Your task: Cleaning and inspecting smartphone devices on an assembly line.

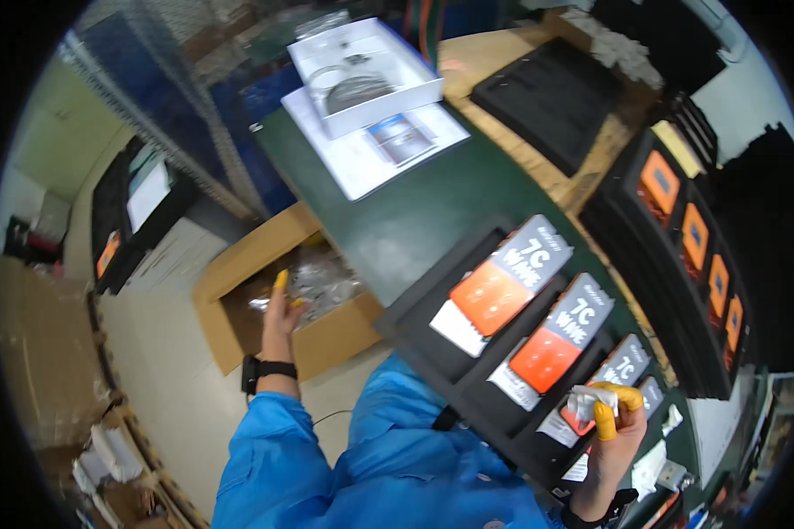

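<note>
So the tray (412, 319) is up front on the bench (353, 231) with packages (545, 351) in a row inside, the carton (348, 328) is left of that, a box (393, 107) sits on papers (351, 174) farther back, and stacked trays (640, 264) are off right.

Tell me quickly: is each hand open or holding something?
Left hand: open, over the cardboard box.
Right hand: closed, holding a crumpled whitish scrap.
</note>
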`<state>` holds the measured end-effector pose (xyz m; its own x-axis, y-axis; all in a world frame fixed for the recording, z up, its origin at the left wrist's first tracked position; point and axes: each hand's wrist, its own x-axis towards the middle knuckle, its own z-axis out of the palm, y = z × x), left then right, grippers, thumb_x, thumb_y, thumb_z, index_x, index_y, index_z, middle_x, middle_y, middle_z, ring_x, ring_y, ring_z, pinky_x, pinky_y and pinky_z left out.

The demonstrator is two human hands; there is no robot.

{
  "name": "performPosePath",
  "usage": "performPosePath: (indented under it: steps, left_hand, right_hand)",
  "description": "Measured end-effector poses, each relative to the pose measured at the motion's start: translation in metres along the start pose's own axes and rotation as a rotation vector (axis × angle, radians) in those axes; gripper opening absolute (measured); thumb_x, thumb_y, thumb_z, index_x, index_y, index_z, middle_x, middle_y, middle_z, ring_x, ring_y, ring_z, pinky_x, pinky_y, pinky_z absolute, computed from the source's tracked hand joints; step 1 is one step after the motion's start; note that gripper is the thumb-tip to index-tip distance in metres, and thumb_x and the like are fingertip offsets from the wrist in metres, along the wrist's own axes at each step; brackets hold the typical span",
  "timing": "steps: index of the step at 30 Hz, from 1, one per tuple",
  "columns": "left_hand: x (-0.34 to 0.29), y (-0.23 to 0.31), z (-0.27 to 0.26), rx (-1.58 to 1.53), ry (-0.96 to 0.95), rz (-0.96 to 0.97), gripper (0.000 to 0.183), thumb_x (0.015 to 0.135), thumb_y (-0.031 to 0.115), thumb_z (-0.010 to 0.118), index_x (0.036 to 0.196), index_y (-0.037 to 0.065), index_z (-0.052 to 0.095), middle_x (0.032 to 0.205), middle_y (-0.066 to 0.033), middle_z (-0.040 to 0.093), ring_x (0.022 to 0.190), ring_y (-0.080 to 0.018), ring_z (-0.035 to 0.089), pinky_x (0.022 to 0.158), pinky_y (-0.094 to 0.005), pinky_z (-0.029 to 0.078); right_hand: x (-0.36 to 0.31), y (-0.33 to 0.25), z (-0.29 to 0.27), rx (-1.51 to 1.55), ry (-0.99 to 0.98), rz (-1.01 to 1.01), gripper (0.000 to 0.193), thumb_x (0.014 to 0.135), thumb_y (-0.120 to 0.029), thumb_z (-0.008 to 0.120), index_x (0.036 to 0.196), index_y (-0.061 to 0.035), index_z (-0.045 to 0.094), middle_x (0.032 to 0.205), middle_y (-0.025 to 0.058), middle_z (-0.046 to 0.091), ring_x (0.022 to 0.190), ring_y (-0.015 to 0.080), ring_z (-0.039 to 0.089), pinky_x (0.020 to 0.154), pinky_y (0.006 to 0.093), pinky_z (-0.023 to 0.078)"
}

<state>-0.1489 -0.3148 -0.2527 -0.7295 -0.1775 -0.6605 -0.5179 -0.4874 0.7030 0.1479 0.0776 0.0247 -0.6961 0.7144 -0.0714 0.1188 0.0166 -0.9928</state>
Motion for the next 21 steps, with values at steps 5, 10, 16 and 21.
performPosePath:
  steps: [5, 10, 16, 21]
  left_hand:
    - [-0.039, 0.028, 0.038, 0.121, 0.027, 0.723, 0.032, 0.09, 0.005, 0.05, 0.122, 0.004, 0.052, 0.113, -0.0097, 0.062, 0.092, -0.0212, 0.062, 0.081, -0.0342, 0.05]
    - [-0.223, 0.044, 0.142, 0.991, -0.616, 1.474, 0.019, 0.083, 0.003, 0.057, 0.099, 0.006, 0.067, 0.099, -0.0087, 0.067, 0.097, -0.0249, 0.064, 0.09, -0.0394, 0.048]
    - [-0.253, 0.003, 0.177, 1.195, -1.127, 1.518, 0.025, 0.081, 0.017, 0.066, 0.1, 0.001, 0.065, 0.1, -0.0119, 0.066, 0.095, -0.0246, 0.064, 0.105, -0.0508, 0.034]
    - [-0.251, 0.004, 0.176, 1.405, -1.176, 1.351, 0.03, 0.083, 0.021, 0.065, 0.104, -0.001, 0.063, 0.102, -0.0104, 0.066, 0.098, -0.0223, 0.064, 0.108, -0.0534, 0.024]
  right_hand:
    - [0.05, -0.016, 0.017, -0.569, 0.151, -0.505, 0.021, 0.073, 0.002, 0.072, 0.092, -0.0024, 0.063, 0.091, 0.0092, 0.06, 0.085, 0.0169, 0.06, 0.067, 0.0244, 0.049]
    - [0.104, 0.008, 0.09, -0.874, -0.054, -0.838, 0.029, 0.069, -0.001, 0.072, 0.097, -0.0023, 0.063, 0.095, 0.0163, 0.059, 0.08, 0.0325, 0.059, 0.07, 0.0369, 0.051]
    - [0.095, 0.03, 0.106, -0.935, -0.291, -0.828, 0.027, 0.073, -0.004, 0.068, 0.098, 0.0015, 0.063, 0.096, 0.0155, 0.058, 0.082, 0.0316, 0.057, 0.072, 0.0378, 0.05]
    - [0.11, 0.037, 0.104, -0.946, -0.258, -0.83, 0.025, 0.07, 0.001, 0.067, 0.095, 0.001, 0.062, 0.089, 0.0152, 0.057, 0.078, 0.0318, 0.058, 0.069, 0.0386, 0.05]
